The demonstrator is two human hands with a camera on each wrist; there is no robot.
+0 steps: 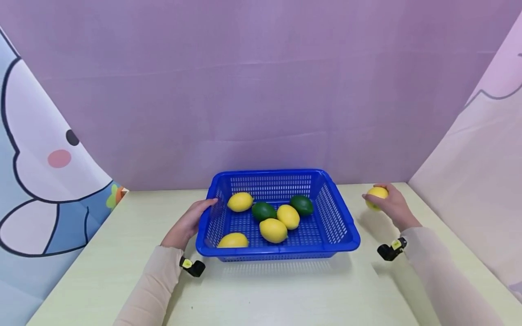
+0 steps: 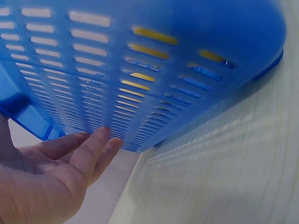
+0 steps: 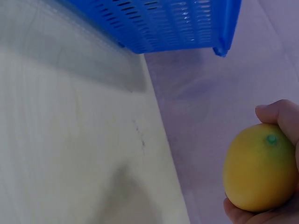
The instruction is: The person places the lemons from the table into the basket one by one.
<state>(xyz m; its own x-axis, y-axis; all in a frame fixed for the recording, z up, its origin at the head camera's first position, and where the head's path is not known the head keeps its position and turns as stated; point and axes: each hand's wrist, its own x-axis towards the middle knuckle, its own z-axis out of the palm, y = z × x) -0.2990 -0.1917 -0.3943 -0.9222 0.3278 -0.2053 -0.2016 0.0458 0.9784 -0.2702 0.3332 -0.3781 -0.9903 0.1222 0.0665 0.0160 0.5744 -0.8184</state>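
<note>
My left hand (image 1: 191, 222) holds the blue plastic basket (image 1: 278, 248) by its left side. Its thumb lies over the rim, while the fingers (image 2: 91, 151) rest against the slotted outer wall in the left wrist view. To the right of the basket, my right hand (image 1: 393, 206) grips a yellow lemon (image 1: 376, 198) between thumb and fingers, raised above the table. The right wrist view shows this lemon (image 3: 259, 168) with a greenish tip. Inside the basket lie several yellow lemons (image 1: 273, 230) and two dark green, lemon-shaped fruits (image 1: 302, 205).
The basket stands on a pale wooden table (image 1: 281, 294). A purple cloth (image 1: 269, 99) hangs behind the table's back edge. Printed cartoon cloth (image 1: 45, 149) borders the left side, and a pale cloth (image 1: 485, 181) the right.
</note>
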